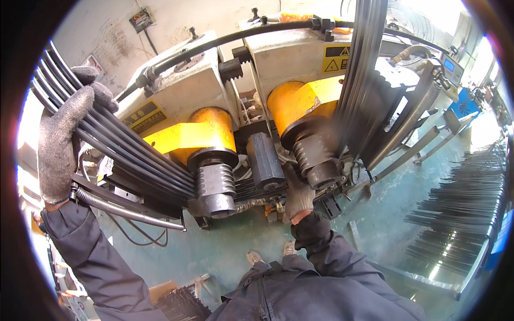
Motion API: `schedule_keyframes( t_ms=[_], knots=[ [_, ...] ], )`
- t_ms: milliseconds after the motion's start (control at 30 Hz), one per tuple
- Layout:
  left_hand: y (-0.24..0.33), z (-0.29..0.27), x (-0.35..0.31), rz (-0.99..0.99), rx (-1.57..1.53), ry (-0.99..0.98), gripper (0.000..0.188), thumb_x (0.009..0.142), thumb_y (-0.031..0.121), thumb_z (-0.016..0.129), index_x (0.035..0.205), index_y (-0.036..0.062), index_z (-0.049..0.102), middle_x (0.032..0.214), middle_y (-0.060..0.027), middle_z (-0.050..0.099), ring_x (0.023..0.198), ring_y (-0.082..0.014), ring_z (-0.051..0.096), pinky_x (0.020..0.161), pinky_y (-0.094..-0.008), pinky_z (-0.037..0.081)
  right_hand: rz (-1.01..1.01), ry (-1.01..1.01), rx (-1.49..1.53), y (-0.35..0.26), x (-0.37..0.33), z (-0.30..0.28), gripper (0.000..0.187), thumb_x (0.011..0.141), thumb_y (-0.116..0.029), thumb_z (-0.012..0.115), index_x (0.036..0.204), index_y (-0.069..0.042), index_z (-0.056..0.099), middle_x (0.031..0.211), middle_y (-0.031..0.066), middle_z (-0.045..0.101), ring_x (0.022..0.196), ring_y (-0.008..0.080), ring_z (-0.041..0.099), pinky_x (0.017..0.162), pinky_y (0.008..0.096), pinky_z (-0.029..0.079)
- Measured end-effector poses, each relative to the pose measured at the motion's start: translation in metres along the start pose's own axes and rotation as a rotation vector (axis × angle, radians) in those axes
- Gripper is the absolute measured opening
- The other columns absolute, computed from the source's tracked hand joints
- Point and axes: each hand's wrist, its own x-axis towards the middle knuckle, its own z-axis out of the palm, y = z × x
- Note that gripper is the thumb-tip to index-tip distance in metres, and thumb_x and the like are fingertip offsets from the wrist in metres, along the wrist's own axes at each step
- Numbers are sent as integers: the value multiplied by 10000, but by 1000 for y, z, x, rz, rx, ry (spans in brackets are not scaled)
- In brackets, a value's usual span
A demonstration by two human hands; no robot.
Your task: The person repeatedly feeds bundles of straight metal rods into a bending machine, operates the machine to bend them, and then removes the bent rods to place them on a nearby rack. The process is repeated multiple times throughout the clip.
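My left hand (64, 139), in a grey knit glove, is wrapped round a bundle of black metal rods (126, 142). These rods slant up to the left from beside the left grooved steel roller (216, 184). My right hand (300, 199), gloved too, reaches in between a black block (264, 160) and the right grooved roller (316, 158). Its fingers are partly hidden there, and whether they grip anything is unclear. On the right a second group of rods (367, 59) stands steeply upward, blurred. Yellow arms (206, 131) of a bending machine hold the rollers.
A black ribbed hose (230, 38) arches over the white machine housings (294, 51). Long springs (126, 210) flank the rollers. Many bent black rods hang on a rack (466, 208) at the right. A control box with a screen (451, 67) stands at the back right.
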Motion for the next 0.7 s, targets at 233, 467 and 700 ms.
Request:
schedule_keyframes(
  t_ms=[233, 467, 700],
  knots=[
    [-2, -7, 2, -3, 55, -28, 428, 1083, 266, 753, 1420, 13, 676, 1099, -140, 822, 1015, -255, 838, 947, -392, 711, -115, -59, -92, 34, 2, 2, 410, 1078, -61, 655, 1441, -207, 776, 1421, 162, 751, 1309, 417, 701, 1068, 518, 555],
    [6, -7, 2, -46, -9, -80, 418, 1103, 274, 761, 1400, -4, 665, 1132, -145, 820, 1063, -267, 830, 988, -396, 700, -104, -27, -124, 29, 0, 1, 386, 1083, -84, 653, 1426, -199, 786, 1421, 157, 755, 1338, 414, 687, 1098, 529, 541],
    [13, -15, -20, 24, 183, -98, 380, 1161, 351, 678, 1243, -5, 781, 1093, -106, 830, 1011, -215, 835, 1018, -346, 658, -6, 19, 138, 27, 11, 7, 273, 1065, -153, 775, 1309, -32, 794, 1279, 107, 792, 1164, 256, 718, 1017, 417, 552]
  ],
)
